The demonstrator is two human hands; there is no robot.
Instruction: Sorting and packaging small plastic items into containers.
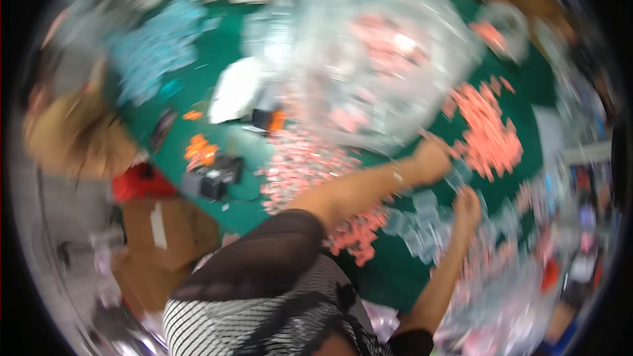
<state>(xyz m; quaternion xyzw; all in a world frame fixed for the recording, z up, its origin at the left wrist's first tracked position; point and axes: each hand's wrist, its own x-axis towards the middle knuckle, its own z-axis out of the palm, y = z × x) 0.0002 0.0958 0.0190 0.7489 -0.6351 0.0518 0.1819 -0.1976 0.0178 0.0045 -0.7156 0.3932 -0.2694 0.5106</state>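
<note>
My left hand (pixel 431 160) reaches across the table to the near left edge of a pile of small coral-pink pieces (pixel 489 133). Its fingers look bent and closed. Motion blur hides what is in them. Closer to me, my right hand (pixel 468 207) is closed, with its fingertips at a clear plastic piece (pixel 459 175) between the two hands. That piece seems to be a small clear case like those in the heap of clear plastic cases (pixel 422 224) beside my right hand. Under my left forearm lie many small pink and whitish pieces (pixel 300 165).
A large clear bag (pixel 402 86) with coral pieces lies across the green table (pixel 224 26). Light-blue pieces (pixel 158 46), orange pieces (pixel 200 150) and a black device (pixel 221 175) are to the left. Another person (pixel 79 135) is at the left edge, above cardboard boxes (pixel 161 234).
</note>
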